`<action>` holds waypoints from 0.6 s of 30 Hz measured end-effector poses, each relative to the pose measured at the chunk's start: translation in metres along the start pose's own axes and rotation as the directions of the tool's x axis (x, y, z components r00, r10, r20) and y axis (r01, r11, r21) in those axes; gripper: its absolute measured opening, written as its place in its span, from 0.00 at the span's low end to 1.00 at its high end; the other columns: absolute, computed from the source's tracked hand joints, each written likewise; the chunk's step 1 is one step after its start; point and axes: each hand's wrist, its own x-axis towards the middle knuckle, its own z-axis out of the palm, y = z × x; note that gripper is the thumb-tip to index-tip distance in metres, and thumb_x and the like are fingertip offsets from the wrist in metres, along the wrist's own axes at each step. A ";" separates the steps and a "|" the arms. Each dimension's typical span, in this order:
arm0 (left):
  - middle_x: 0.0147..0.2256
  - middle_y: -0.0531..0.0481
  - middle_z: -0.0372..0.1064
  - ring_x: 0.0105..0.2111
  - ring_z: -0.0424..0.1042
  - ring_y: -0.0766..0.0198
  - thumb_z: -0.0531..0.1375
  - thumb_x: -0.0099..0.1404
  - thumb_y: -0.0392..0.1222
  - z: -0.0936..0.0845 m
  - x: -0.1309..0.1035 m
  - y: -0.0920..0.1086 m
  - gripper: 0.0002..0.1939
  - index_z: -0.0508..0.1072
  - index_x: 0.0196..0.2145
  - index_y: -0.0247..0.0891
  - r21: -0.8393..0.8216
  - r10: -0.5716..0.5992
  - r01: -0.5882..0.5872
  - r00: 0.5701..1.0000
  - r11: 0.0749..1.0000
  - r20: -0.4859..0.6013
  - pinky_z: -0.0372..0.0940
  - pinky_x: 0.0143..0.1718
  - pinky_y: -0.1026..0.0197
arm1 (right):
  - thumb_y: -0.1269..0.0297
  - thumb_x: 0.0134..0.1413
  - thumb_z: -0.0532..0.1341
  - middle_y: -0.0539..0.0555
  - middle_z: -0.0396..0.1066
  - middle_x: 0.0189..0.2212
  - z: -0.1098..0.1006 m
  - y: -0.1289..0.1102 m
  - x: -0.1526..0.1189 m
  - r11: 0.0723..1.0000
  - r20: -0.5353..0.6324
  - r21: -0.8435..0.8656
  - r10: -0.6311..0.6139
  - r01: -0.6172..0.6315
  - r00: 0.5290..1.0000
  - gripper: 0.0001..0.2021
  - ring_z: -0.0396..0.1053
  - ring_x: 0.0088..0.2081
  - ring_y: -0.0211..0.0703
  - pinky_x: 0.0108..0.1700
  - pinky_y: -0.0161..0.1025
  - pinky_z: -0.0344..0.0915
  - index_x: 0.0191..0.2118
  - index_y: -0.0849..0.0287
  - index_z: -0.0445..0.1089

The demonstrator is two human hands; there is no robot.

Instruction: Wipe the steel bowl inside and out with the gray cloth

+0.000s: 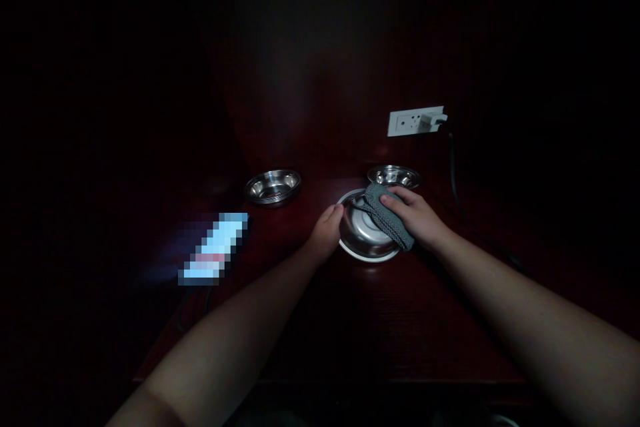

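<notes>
A shiny steel bowl [361, 230] is in front of me, its rounded underside seemingly toward me. My left hand [327, 232] grips its left rim, thumb on the near side. My right hand [413, 213] is closed on a grey knitted cloth [385, 213] and presses it against the bowl's upper right part. The cloth hides that side of the bowl. Just behind the right hand another steel bowl [394, 175] stands on the dark red table. Farther left sits a stack of steel bowls [273, 188].
A lit screen [215, 248], pixelated, is at the left of the table [380, 320]. On the back wall a white socket plate [415, 121] holds a plug, with a dark cable [453, 167] running down at the right. The surroundings are very dark.
</notes>
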 end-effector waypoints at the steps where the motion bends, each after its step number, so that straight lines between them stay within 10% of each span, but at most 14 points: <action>1: 0.33 0.48 0.73 0.36 0.70 0.62 0.55 0.62 0.47 -0.001 0.001 -0.001 0.12 0.73 0.33 0.36 0.002 0.002 -0.002 1.000 1.000 0.001 0.61 0.44 0.58 | 0.50 0.47 0.64 0.51 0.73 0.33 0.000 0.000 0.000 1.000 0.003 -0.004 -0.001 0.001 1.000 0.17 0.69 0.34 0.43 0.38 0.40 0.64 0.39 0.56 0.72; 18: 0.34 0.47 0.74 0.37 0.71 0.60 0.57 0.60 0.49 -0.002 0.003 -0.003 0.14 0.74 0.36 0.36 -0.030 -0.006 0.007 1.000 1.000 0.028 0.61 0.47 0.56 | 0.49 0.48 0.62 0.52 0.74 0.36 -0.001 -0.003 0.000 0.996 0.049 -0.091 -0.014 0.018 0.999 0.17 0.70 0.38 0.46 0.43 0.43 0.64 0.38 0.56 0.72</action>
